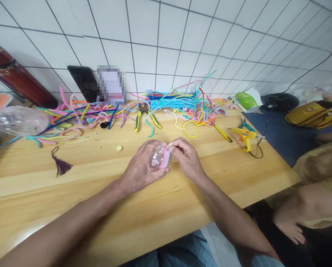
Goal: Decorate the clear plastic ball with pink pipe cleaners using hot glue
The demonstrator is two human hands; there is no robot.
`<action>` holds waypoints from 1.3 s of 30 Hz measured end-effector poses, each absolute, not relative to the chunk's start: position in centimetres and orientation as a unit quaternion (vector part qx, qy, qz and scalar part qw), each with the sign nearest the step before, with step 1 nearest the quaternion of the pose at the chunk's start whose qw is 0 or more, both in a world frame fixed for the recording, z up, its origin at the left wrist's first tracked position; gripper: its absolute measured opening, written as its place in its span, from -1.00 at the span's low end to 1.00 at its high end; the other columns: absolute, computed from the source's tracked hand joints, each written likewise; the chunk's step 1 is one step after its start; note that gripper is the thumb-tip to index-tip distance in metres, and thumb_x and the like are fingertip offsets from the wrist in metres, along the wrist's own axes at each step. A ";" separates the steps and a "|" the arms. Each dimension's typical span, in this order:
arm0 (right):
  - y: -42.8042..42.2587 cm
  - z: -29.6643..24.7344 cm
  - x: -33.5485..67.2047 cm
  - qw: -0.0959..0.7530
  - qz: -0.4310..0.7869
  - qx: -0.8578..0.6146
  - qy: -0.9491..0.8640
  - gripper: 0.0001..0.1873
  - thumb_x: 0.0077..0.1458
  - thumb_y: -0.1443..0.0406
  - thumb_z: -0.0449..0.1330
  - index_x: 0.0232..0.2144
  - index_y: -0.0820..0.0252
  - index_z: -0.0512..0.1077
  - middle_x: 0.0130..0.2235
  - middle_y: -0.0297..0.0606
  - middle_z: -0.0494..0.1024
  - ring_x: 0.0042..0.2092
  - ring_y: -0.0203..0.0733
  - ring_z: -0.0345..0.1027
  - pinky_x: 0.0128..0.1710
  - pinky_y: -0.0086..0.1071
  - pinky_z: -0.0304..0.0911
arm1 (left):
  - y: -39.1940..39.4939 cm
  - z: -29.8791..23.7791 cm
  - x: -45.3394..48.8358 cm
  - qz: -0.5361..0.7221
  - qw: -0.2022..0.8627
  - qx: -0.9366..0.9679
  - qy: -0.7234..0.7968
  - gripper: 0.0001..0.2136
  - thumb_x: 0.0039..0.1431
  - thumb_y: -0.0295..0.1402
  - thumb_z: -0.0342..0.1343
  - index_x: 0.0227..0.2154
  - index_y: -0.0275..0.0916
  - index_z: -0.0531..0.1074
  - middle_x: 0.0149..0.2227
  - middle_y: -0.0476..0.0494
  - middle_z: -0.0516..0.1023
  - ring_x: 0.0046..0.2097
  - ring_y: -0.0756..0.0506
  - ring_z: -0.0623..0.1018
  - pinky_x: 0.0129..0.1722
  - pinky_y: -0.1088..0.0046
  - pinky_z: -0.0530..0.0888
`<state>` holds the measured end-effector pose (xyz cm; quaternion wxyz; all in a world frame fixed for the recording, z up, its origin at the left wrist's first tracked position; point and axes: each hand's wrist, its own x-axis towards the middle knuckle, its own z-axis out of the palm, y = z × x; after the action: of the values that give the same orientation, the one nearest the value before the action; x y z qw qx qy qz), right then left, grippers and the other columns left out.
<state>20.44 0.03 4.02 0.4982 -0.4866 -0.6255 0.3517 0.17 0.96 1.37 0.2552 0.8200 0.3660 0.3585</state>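
Observation:
My left hand (142,165) is wrapped round a small clear plastic container (156,157) with white printed figures and a pink-and-white band. It is held tilted above the middle of the wooden table (105,207). My right hand (186,155) pinches at the container's upper right edge, thumb and forefinger pressed together by the band. Whether a separate small piece sits in that pinch is too small to see. Beyond the hands lie yellow-green handled pliers (143,111) and a bundle of blue pipe cleaners (173,104).
Loose coloured pipe cleaners (79,115) line the wall side. A purple tassel (62,163) lies left; a yellow glue gun (246,140) with cord and a yellow cutter (223,133) lie right. Two phones lean against the tiles, near a red bottle (18,76). Another person sits at the right.

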 end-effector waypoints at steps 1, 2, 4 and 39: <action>0.1 3.9 20.4 0.507 0.350 -0.484 -0.622 -0.83 0.23 0.24 0.23 -0.40 0.07 0.58 -0.27 -0.32 0.58 -0.17 -0.17 0.45 -0.07 -0.29 0.31 | 1.0 1.4 0.2 0.361 0.255 0.819 0.366 -0.36 0.16 -0.23 0.40 0.25 -0.13 0.29 0.24 -0.30 0.52 0.31 -0.35 0.52 0.31 -0.03 0.51; 0.1 3.8 20.3 0.515 0.351 -0.482 -0.617 -0.85 0.22 0.25 0.24 -0.39 0.07 0.58 -0.25 -0.32 0.58 -0.14 -0.16 0.45 -0.05 -0.28 0.32 | 0.9 1.4 0.2 0.363 0.256 0.818 0.365 -0.36 0.15 -0.23 0.40 0.25 -0.13 0.30 0.24 -0.30 0.52 0.31 -0.36 0.52 0.31 -0.04 0.51; 0.1 3.4 20.1 0.527 0.363 -0.478 -0.602 -0.88 0.19 0.27 0.25 -0.37 0.06 0.59 -0.22 -0.31 0.57 -0.09 -0.15 0.46 -0.01 -0.28 0.33 | 0.9 1.4 0.3 0.366 0.260 0.816 0.363 -0.35 0.14 -0.23 0.41 0.26 -0.14 0.31 0.25 -0.31 0.51 0.33 -0.36 0.51 0.32 -0.05 0.51; 0.1 1.3 19.5 0.512 0.491 -0.480 -0.516 -0.59 0.14 0.14 0.34 0.04 0.06 0.57 0.11 -0.21 0.68 0.16 -0.01 0.54 0.22 -0.14 0.41 | 1.3 0.2 -0.1 0.391 0.278 0.818 0.319 -0.36 0.38 -0.27 0.23 0.44 -0.12 0.14 0.41 -0.42 0.31 0.49 -0.36 0.30 0.47 -0.12 0.33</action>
<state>19.50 0.14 1.33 0.5121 -0.4804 -0.5161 0.4906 -0.12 1.27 0.20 0.2784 0.8175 0.3188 0.3905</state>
